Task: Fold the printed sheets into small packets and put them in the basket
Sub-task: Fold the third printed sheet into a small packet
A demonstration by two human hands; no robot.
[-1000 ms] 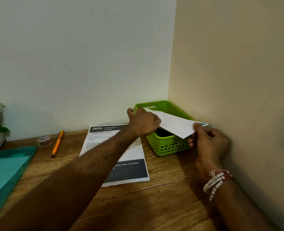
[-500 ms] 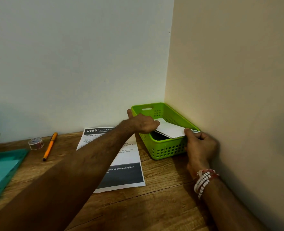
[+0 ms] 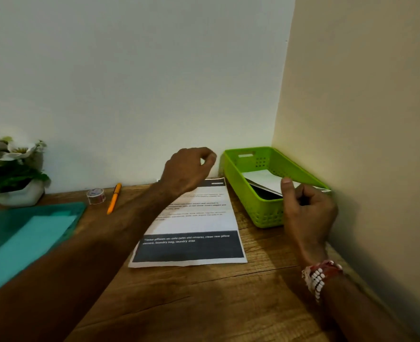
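Reading the sheet (image 3: 191, 218) first: it lies flat on the table (image 3: 228, 304), and the white print in its dark bottom band is blurred, but I make out "(with old covers), clean new pillow" and below that "laundry bag, laundry area". The small lines in the white middle are too soft to read, and the dark header strip at the top is mostly hidden behind the left hand (image 3: 186, 171). That hand hovers over the sheet's far edge, its fingers loosely curled toward the thumb, holding nothing. Now the packet (image 3: 265, 180): white, folded flat, blank side up, it lies slanted inside the green basket (image 3: 236, 183) in the corner, its right end propped on the rim by the wall, over something dark I can't identify. The right hand (image 3: 307, 208) is at the basket's near right corner, fingers curled, thumb (image 3: 286, 183) raised in front of the packet's edge; I cannot tell whether it grips or even touches the paper. There is a bead bracelet (image 3: 320, 277) on that wrist. Off to the left sit an orange pen (image 3: 114, 198), a tape roll (image 3: 96, 195), a teal tray (image 3: 80, 208) and a potted plant (image 3: 9, 164).
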